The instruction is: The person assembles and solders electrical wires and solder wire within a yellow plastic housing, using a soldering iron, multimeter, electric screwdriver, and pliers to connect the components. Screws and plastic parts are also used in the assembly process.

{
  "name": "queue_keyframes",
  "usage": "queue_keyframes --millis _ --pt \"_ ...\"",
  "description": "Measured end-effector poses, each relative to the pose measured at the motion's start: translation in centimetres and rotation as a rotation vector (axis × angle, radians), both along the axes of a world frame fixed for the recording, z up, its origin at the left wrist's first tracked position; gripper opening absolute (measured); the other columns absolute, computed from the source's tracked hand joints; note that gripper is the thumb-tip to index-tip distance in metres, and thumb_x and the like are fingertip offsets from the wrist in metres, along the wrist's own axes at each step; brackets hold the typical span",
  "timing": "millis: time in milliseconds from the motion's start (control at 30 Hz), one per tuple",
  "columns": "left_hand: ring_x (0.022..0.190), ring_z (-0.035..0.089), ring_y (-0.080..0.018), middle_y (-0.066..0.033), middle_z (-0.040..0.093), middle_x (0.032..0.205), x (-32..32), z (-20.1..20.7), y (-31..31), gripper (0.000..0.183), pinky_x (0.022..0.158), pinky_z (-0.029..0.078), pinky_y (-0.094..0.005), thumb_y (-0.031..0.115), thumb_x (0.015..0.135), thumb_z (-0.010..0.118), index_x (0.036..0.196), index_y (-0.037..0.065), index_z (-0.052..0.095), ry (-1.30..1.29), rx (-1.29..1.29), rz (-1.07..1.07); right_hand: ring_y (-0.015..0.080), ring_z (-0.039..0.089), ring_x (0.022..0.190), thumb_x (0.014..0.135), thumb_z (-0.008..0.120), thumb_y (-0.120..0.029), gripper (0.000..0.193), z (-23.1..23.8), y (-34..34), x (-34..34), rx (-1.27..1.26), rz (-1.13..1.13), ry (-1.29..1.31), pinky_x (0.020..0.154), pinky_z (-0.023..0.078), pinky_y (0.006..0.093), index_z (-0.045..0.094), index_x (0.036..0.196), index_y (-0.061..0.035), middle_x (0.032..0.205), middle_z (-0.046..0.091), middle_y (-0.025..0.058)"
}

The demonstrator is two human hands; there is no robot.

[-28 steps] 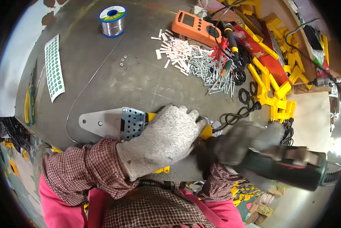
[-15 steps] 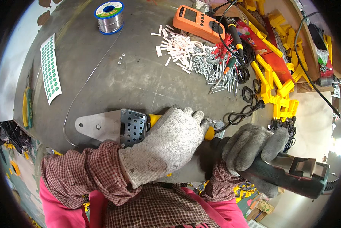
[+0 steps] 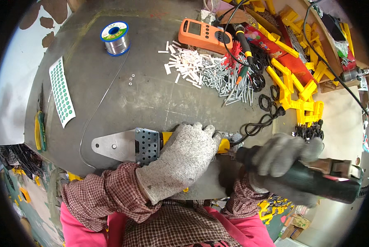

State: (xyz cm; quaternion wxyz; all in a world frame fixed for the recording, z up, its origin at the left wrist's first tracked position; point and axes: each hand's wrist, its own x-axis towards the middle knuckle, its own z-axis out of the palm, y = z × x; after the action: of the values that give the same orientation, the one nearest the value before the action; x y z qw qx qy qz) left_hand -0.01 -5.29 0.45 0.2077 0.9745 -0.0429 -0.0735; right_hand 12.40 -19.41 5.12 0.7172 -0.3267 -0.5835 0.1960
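Observation:
My left hand (image 3: 185, 158), in a grey-white glove, is wrapped round the yellow handle of a pipe welding iron (image 3: 116, 146) lying on the table. Its flat, tapered metal plate with holes points left, and a perforated metal guard sits between plate and handle. On the right, my gloved right hand (image 3: 281, 158) grips a dark power tool (image 3: 316, 181) that looks like a drill. Motion blurs this hand, and its fingers partly cover the tool's body. A black cord (image 3: 254, 128) leads off from the iron's handle end.
Beyond my hands lie a heap of screws (image 3: 229, 74), white sleeves (image 3: 184, 64) and an orange multimeter (image 3: 205, 35). Yellow plastic handles (image 3: 301, 103) crowd the right. To the left are a solder spool (image 3: 115, 41), a green-dotted sticker sheet (image 3: 62, 92) and pliers (image 3: 40, 131).
My right hand has shifted slightly right and up with the power tool. The left hand keeps its grip on the iron. The whole view has shifted a little.

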Motion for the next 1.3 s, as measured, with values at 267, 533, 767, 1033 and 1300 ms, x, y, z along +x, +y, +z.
queue_keyframes --millis 267,533,767,1033,1300 --pt "0.099 0.059 -0.0267 -0.0105 0.059 0.103 0.0 -0.4 -0.1 0.048 0.081 0.051 -0.04 0.024 0.078 0.068 0.121 0.004 0.058 -0.018 0.056 -0.074 0.0286 0.06 0.059 0.092 0.065 -0.032 0.032 -3.9 0.8 -1.5 -0.121 -0.142 0.388 0.05 0.049 0.0419 0.06 0.086 -0.001 0.072 0.062 0.0174" --pt "0.098 0.059 -0.0234 -0.008 0.058 0.102 0.3 0.3 0.3 0.046 0.082 0.049 -0.0387 0.027 0.08 0.066 0.119 0.004 0.059 -0.005 -0.001 -0.071 0.0183 0.061 0.049 0.072 0.076 -0.063 0.082 -2.5 0.3 0.5 -0.014 -0.036 0.157 0.043 0.054 0.031 0.045 0.12 -0.0045 0.07 0.061 0.0062" --pt "0.095 0.058 -0.0218 -0.0087 0.058 0.098 0.3 0.3 0.3 0.043 0.083 0.047 -0.0365 0.02 0.082 0.06 0.119 -0.001 0.057 -0.028 0.039 -0.102 0.022 0.064 0.054 0.064 0.084 -0.061 0.082 -2.7 1.4 2.1 -0.117 0.19 0.083 0.046 0.055 0.0335 0.045 0.112 -0.0059 0.075 0.064 0.0085" --pt "0.097 0.058 -0.0211 -0.0111 0.06 0.104 -0.5 0.7 0.5 0.066 0.087 0.044 -0.0346 0.019 0.083 0.054 0.141 -0.008 0.038 -0.073 -0.018 -0.022 0.0209 0.062 0.051 0.064 0.079 -0.067 0.088 -4.8 1.3 -3.5 0.115 -0.453 0.311 0.041 0.053 0.0369 0.051 0.116 -0.0021 0.077 0.064 0.0107" --pt "0.083 0.067 -0.0328 -0.0155 0.067 0.092 0.3 -0.8 1.6 0.04 0.073 0.053 -0.044 0.018 0.072 0.069 0.108 0.002 0.063 -0.214 -0.206 0.007 0.0203 0.062 0.06 0.076 0.065 -0.07 0.091 -0.2 1.6 -8.6 -0.06 0.001 0.035 0.052 0.055 0.0357 0.046 0.13 0.0005 0.078 0.063 0.0112"
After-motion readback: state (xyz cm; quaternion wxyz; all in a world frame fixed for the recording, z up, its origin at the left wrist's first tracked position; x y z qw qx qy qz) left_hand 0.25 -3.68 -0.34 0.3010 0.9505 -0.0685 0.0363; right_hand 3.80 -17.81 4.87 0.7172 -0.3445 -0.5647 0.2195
